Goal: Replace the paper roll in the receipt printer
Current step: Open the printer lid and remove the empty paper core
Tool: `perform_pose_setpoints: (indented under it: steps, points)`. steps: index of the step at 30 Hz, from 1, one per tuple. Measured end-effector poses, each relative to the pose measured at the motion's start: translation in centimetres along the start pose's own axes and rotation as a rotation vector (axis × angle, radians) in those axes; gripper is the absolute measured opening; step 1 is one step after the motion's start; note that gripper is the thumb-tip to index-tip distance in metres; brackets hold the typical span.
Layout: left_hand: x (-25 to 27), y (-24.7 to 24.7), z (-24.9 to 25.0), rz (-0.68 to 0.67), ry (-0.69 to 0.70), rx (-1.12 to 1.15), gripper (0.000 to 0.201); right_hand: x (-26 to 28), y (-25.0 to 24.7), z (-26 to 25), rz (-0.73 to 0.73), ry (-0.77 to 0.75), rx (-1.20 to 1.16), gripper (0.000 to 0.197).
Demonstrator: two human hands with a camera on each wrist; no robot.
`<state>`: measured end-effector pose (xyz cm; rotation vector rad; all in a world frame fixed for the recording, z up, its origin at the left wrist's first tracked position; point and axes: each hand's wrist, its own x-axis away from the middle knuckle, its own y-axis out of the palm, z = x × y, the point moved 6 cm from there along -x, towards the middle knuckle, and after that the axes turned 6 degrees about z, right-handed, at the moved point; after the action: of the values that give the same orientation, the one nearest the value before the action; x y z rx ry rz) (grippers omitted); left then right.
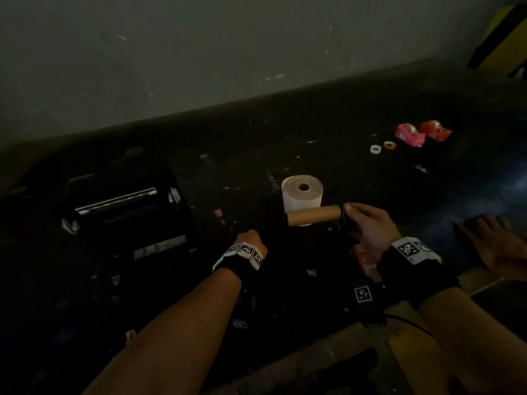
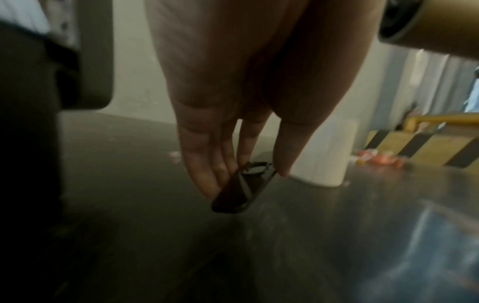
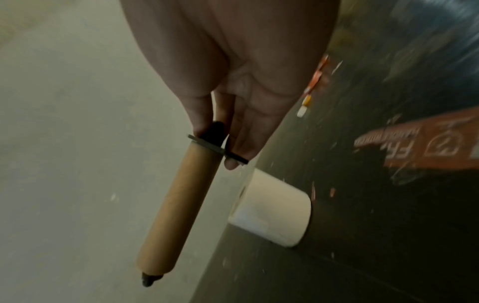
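A black receipt printer (image 1: 125, 212) sits at the left of the dark table with its lid open. A full white paper roll (image 1: 302, 198) (image 3: 274, 211) stands on end mid-table. Just in front of it my right hand (image 1: 349, 220) (image 3: 216, 147) pinches the flanged end of a black spindle that carries an empty brown cardboard core (image 1: 313, 216) (image 3: 181, 207), held level above the table. My left hand (image 1: 251, 240) (image 2: 246, 182) hangs low beside the printer, its fingertips pinching a small flat black end piece (image 2: 243, 190) just above the tabletop.
Pink (image 1: 409, 134) and orange (image 1: 435, 129) tape dispensers and two small tape rings (image 1: 376, 149) lie far right. Another person's hand (image 1: 496, 246) rests at the right edge. An orange printed label (image 3: 414, 143) lies near me. A grey wall backs the table.
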<state>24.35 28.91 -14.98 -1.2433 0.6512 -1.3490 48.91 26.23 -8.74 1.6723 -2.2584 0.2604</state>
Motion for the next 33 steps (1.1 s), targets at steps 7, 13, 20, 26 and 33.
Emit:
perform_pose_setpoints:
  steps: [7, 13, 20, 26, 33]
  points:
    - [-0.5, 1.7, -2.2, 0.042, -0.059, -0.071, 0.037, -1.7, 2.9, 1.3, -0.123, 0.057, 0.101, 0.02]
    - [-2.5, -4.7, -0.5, -0.021, -0.038, 0.278, 0.039, -1.9, 3.9, 1.0, -0.174, 0.064, 0.096, 0.022]
    - [1.0, -8.8, 4.9, -0.415, 0.341, 0.321, 0.044, -2.1, 4.4, -1.0, -0.205, -0.014, 0.08, 0.025]
    - [0.7, -6.3, 2.9, -0.378, 0.331, 0.07, 0.041, -3.5, 0.9, -0.8, -0.14, 0.034, 0.137, 0.017]
    - [-0.7, -2.4, -0.7, -0.326, 0.135, 0.003, 0.033, -5.9, -4.1, 1.4, -0.018, 0.131, 0.237, 0.024]
